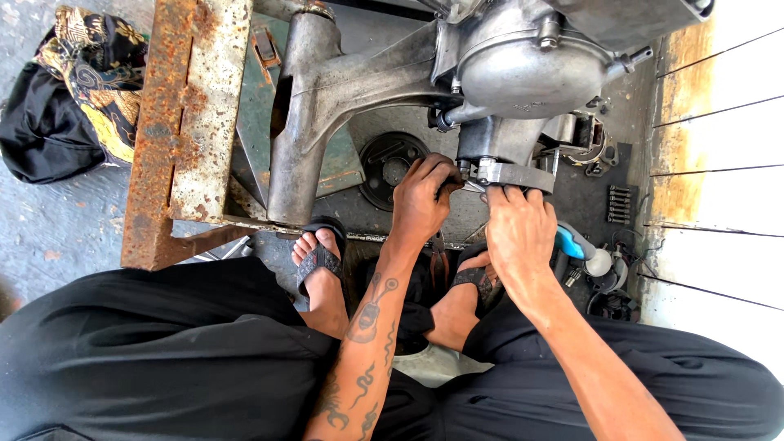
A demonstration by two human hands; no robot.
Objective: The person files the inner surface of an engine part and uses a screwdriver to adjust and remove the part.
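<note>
I am working both hands at the underside of the dull grey cast-metal engine casing (523, 61), which is sitting on the rusty orange steel stand (184, 122). My left hand (423, 198) is curled closed, fingers pinching at a small fitting just under the casing's lower block; what exactly it is gripping is hidden by the knuckles. My right hand (519, 229) is reaching up beside it, fingertips pressing on the flat grey metal bracket (514, 174) that is sitting against the casing's bottom edge; the fingers are bent, not fully closed.

To do this well, I judge the bracket needs steadying flush while the left fingers are working, wrists kept low so the view stays open.

Both forearms are rising from my lap between my knees, the left one tattooed, hands nearly touching. My sandalled feet (320, 260) are resting just below the stand.
</note>
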